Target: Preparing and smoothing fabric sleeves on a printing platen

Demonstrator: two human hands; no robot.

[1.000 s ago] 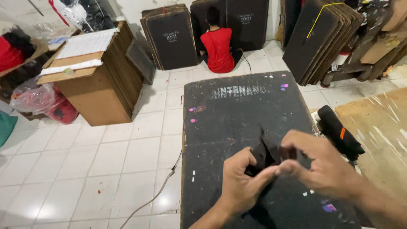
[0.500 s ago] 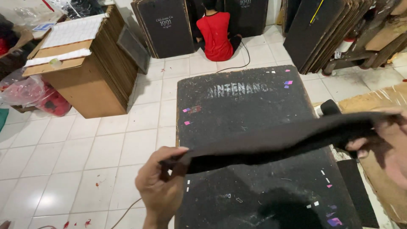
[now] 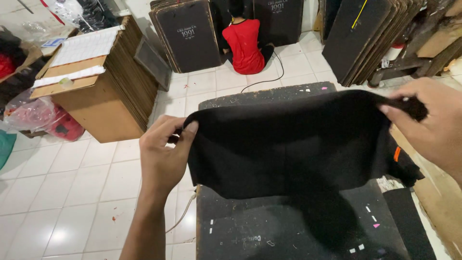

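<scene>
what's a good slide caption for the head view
Both hands, left hand and right hand, hold a black cloth spread above a dark work board.

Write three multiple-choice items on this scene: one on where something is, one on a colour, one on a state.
1. Where is the stack of flattened cardboard?
A. on the floor to the left of the dark work surface
B. on top of the dark work surface
C. behind the person in the red top

2. What colour is the cloth held by the two hands?
A. white
B. black
C. yellow

3. How is the cloth held?
A. folded into a small square
B. lying flat and untouched
C. spread out, pinched at its top edge by the left hand and the right hand

Answers:
1 A, the stack stands on the white tiles at left.
2 B, the fabric is plainly black.
3 C, each hand grips an upper corner and the cloth hangs between them above the surface.
</scene>
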